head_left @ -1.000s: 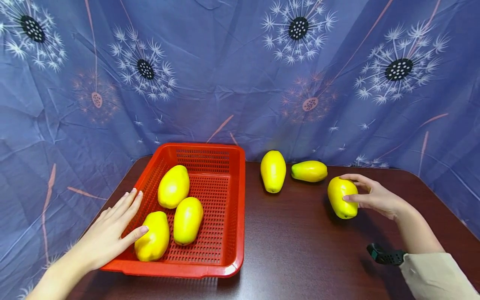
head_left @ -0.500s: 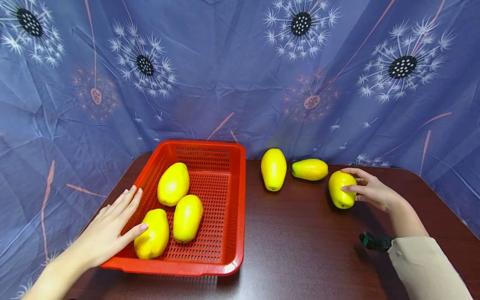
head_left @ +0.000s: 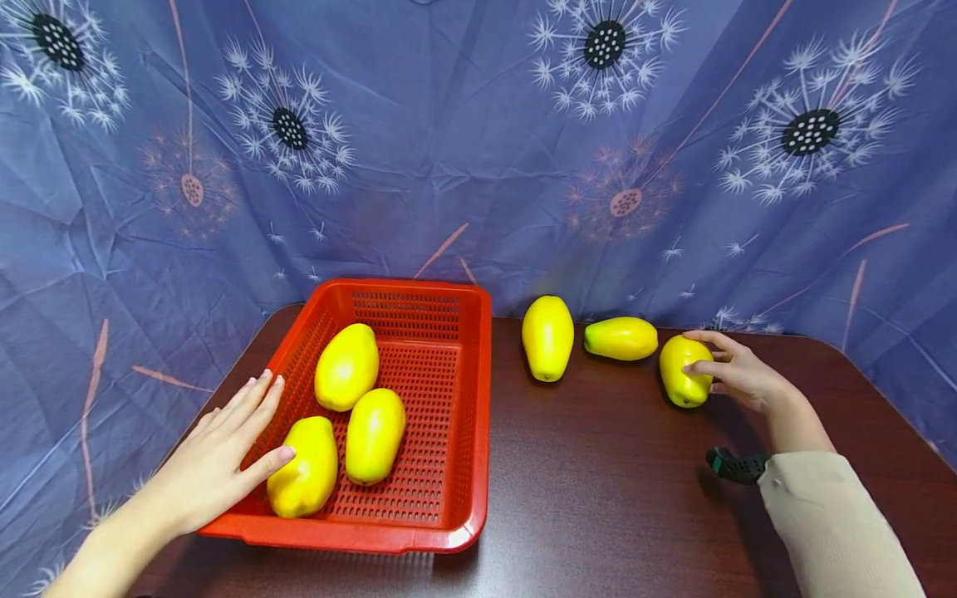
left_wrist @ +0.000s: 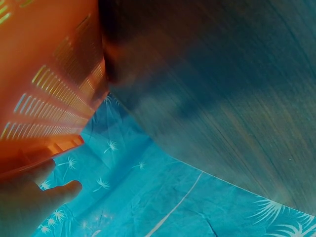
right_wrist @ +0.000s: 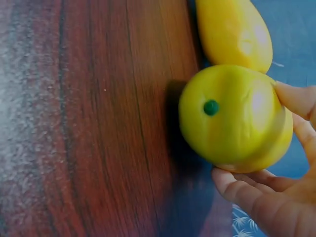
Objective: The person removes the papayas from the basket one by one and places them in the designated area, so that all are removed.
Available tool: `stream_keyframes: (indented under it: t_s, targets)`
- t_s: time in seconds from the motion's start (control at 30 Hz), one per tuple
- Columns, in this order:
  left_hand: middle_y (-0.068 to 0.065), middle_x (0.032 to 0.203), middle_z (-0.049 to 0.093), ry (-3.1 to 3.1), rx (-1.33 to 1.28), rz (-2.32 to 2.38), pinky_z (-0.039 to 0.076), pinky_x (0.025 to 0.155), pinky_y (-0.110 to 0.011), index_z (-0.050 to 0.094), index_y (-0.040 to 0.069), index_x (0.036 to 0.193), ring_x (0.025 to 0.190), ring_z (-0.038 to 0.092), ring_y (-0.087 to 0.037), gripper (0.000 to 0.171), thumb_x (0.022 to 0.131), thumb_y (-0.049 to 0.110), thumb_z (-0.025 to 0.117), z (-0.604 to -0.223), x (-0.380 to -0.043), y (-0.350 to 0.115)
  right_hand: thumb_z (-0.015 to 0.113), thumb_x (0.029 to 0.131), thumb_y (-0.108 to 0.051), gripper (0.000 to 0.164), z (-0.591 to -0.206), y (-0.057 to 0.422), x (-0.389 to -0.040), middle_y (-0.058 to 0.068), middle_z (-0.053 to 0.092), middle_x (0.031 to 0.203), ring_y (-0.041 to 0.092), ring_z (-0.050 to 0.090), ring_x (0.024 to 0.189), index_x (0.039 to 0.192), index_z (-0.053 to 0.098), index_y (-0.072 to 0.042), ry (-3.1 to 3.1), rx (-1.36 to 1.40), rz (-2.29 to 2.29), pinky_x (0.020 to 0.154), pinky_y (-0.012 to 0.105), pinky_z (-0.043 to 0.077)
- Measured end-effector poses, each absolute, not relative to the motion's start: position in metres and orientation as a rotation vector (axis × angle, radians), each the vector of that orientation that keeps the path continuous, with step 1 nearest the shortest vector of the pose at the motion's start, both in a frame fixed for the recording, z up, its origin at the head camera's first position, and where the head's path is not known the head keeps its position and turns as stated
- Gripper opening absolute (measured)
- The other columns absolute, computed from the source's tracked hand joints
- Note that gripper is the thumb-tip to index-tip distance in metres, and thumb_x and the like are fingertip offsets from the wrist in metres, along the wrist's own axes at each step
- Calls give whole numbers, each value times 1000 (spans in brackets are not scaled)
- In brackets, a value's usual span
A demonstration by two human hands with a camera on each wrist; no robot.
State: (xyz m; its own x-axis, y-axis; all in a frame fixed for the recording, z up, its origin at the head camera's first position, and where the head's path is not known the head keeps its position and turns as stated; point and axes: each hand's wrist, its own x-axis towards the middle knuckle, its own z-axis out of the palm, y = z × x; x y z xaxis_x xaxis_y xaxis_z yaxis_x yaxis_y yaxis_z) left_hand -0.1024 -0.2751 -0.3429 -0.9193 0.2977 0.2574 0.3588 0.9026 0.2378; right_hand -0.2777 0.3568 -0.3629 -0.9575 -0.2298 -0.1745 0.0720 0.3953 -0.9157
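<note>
My right hand point(head_left: 740, 371) grips a yellow papaya point(head_left: 682, 370) at the right end of a row, thumb on the near side and fingers over the far side. In the right wrist view a green spot marks the end of this papaya point(right_wrist: 232, 123), and another papaya point(right_wrist: 234, 34) lies just beyond it. My left hand point(head_left: 217, 465) lies with straight fingers across the left rim of a red plastic basket point(head_left: 471, 415). Inside sit three papayas, one near the back point(head_left: 347, 367), one in the middle point(head_left: 375, 436), and one beside my left thumb point(head_left: 305, 469).
Two more papayas, one upright in view point(head_left: 548, 339) and one on its side point(head_left: 620, 339), lie between the basket and my right hand on the dark wooden table point(head_left: 583, 482). A blue dandelion-print curtain point(head_left: 419, 166) hangs behind. A black strap point(head_left: 736, 467) hangs under my right wrist.
My right hand has moved the gripped papaya slightly farther back, closer in line with the other two on the table. My left hand stays on the basket rim.
</note>
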Motion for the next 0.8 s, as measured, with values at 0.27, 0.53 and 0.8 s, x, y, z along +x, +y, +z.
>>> stream_keyframes:
  t_s: [0.27, 0.53, 0.8]
  targets:
    - [-13, 155, 14, -2837, -512, -431, 15, 103, -63, 21, 7, 149, 142, 5, -26, 80, 88, 40, 60, -346, -102, -274, 54, 93, -13, 49, -368, 360, -294, 2, 39, 119, 2, 51, 90, 137, 39, -28, 2366, -117, -1700, 75, 26, 49]
    - [-13, 155, 14, -2848, -510, -461, 14, 104, -62, 23, 7, 148, 142, 5, -26, 78, 88, 41, 60, -345, -103, -272, 49, 95, -15, 59, -369, 354, -302, 13, 28, 134, 1, 44, 92, 148, 24, -22, 2388, -58, -1703, 74, 21, 45]
    - [-15, 154, 14, -2857, -500, -445, 16, 103, -63, 23, 7, 148, 142, 7, -29, 79, 88, 41, 61, -342, -104, -276, 49, 95, -11, 51, -370, 348, -311, 10, 28, 132, 2, 46, 89, 142, 34, -23, 2399, -137, -1685, 73, 19, 45]
